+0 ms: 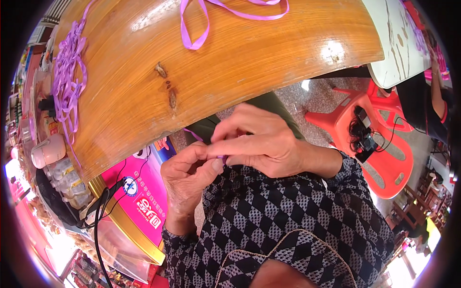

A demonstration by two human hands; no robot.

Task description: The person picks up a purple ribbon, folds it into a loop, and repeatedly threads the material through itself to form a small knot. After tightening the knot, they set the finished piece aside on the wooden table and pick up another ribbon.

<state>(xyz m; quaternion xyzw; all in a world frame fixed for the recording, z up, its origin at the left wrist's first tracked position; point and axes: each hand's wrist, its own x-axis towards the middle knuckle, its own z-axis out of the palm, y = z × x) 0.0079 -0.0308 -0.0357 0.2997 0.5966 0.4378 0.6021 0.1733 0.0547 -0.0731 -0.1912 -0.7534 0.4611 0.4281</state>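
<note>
Narrow, flat purple ribbon (222,158) clamped in grip of left hand (186,175); closure of right hand (269,144) cannot be told. Both held at near side of brown wooden table (240,67).

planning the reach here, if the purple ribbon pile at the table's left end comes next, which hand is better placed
Probably the left hand: it is nearer the pile, while the right hand would have to reach past it. Both are occupied around a small purple piece.
</note>
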